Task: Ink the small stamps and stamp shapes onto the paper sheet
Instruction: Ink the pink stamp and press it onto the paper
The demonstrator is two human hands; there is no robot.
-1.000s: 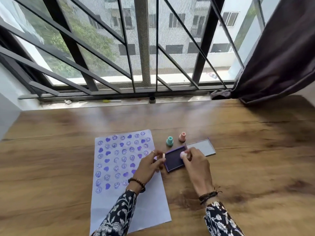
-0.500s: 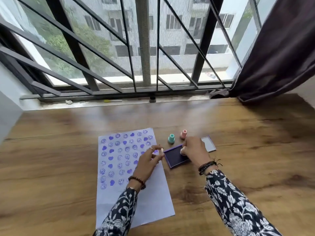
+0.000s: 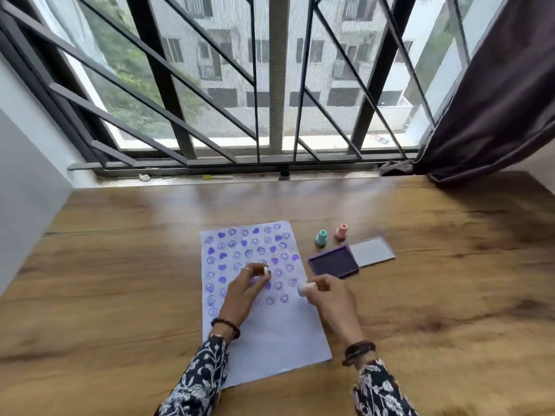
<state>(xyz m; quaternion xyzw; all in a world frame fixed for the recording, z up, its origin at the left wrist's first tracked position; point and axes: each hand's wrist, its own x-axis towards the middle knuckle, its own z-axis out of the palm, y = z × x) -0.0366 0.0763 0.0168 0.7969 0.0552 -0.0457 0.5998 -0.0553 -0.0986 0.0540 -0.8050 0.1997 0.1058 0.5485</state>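
Note:
A white paper sheet [image 3: 279, 334] lies on the wooden table, its upper part covered with purple smiley and heart prints. My left hand [image 3: 240, 292] hovers over the middle rows and pinches a small white stamp [image 3: 266, 271]. My right hand [image 3: 330, 298] is at the sheet's right edge, holding another small pale stamp [image 3: 306, 289] with its end pointing left. The open purple ink pad [image 3: 333, 262] sits just right of the sheet, apart from both hands, with its lid [image 3: 372, 251] folded out beside it.
A teal stamp [image 3: 321, 237] and a pink stamp [image 3: 341, 231] stand upright behind the ink pad. A barred window and its sill run along the table's far edge. A dark curtain [image 3: 492, 109] hangs at the right.
My right hand has lifted its stamp off the ink pad and come left to the sheet's edge. My left hand has shifted from the sheet's right edge to over the printed rows.

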